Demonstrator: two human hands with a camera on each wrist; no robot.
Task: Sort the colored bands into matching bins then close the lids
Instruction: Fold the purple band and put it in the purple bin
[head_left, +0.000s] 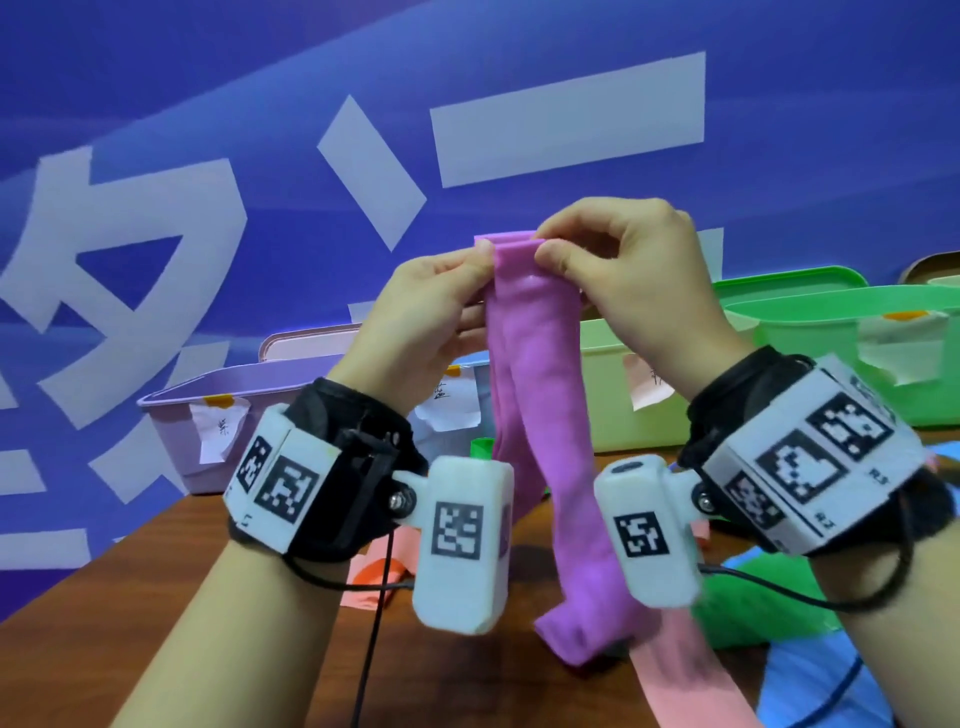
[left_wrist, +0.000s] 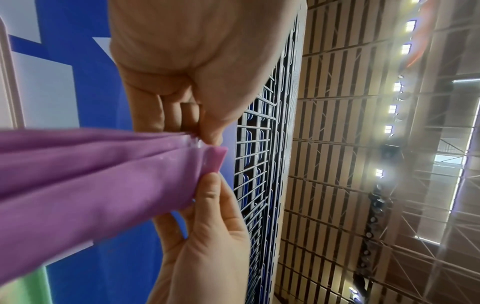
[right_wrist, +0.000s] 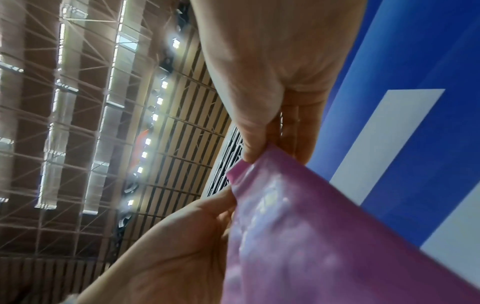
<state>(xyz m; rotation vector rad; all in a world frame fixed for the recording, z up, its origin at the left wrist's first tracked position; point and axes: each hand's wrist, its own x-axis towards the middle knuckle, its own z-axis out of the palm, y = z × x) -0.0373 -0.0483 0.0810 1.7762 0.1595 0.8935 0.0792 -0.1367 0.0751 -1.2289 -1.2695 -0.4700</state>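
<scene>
Wood table carries a row of bins: purple bin at 9 o'clock, light green bin and green bin toward 3 o'clock. Purple band hangs mid-frame above the table, folded top edge at 12 o'clock. Left hand and right hand both pinch that top edge, thumbs against fingers.

- A purple band, soft and folded double, hangs upright at the centre, its top edge pinched at 12 o'clock and its lower end curling onto the tabletop at 6.
- A purple bin stands open at 9 o'clock.
- Light green bin and brighter green bin stand at 3.
- Pink band, green band and blue band lie at 5.
</scene>
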